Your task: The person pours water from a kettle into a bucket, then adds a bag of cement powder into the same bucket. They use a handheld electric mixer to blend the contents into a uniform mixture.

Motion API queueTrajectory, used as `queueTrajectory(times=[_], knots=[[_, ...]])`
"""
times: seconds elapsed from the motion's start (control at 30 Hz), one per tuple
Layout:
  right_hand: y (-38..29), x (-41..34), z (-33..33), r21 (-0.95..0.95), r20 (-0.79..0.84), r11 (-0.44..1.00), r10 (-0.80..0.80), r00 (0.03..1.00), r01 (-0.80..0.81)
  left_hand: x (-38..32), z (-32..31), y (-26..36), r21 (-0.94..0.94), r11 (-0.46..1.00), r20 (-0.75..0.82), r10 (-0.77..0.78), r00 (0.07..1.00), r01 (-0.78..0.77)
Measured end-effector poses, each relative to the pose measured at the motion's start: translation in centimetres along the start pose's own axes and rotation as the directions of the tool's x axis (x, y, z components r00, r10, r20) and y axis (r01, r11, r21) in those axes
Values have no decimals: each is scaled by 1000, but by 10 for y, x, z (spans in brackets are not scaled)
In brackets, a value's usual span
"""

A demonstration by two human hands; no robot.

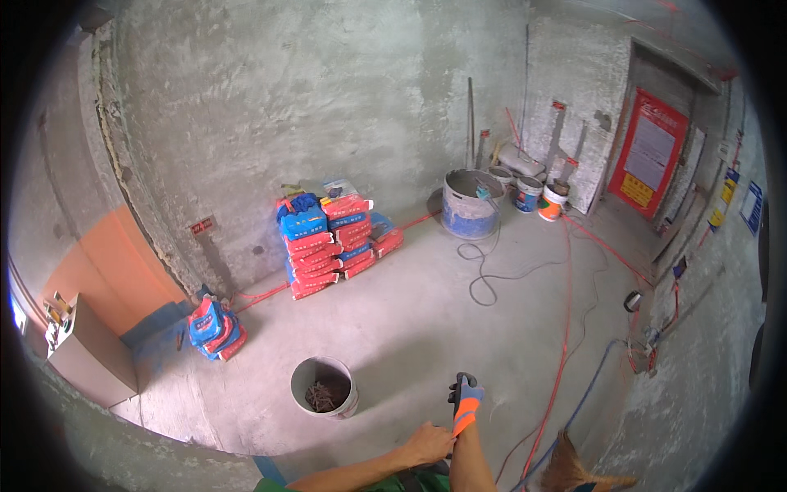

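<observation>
My right hand (465,395) wears a work glove with black fingers, a grey back and an orange cuff. Its fingers are curled in, and nothing shows in them. With bare fingers, my left hand (432,441) pinches the orange glove cuff (466,416) at the right wrist. Both hands are held out in front of my body, above the concrete floor (406,344). To the left of them stands a whitish bucket (301,396), with brown scraps (324,395) at its bottom.
Bagged material (313,252) is stacked by the wall, with more bags (215,329) at left. A large mixing tub (470,218) and several pails (551,206) stand at the back. Red conduit (562,344), a grey cable (482,289) and a broom (565,464) lie around the right side.
</observation>
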State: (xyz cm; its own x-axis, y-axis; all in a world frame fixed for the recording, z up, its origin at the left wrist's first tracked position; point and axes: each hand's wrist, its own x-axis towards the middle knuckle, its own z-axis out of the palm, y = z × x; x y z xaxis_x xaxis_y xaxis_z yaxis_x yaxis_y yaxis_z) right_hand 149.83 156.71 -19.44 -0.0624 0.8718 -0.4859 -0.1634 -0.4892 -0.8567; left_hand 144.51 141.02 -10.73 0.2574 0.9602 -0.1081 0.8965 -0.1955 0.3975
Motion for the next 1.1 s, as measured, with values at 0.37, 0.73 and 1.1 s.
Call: queueTrajectory(times=[0.37,0.73,1.1], knots=[[-58,188,140,-94,466,995,66,882,-25,146,-76,-129,-474,867,-128,-241,962,154],[-178,322,215,-562,564,682,-97,820,468,303,-190,-311,-678,680,-11,-392,920,281],[-202,435,327,-674,694,560,256,673,482,408,-239,-453,-868,408,22,-536,844,282]])
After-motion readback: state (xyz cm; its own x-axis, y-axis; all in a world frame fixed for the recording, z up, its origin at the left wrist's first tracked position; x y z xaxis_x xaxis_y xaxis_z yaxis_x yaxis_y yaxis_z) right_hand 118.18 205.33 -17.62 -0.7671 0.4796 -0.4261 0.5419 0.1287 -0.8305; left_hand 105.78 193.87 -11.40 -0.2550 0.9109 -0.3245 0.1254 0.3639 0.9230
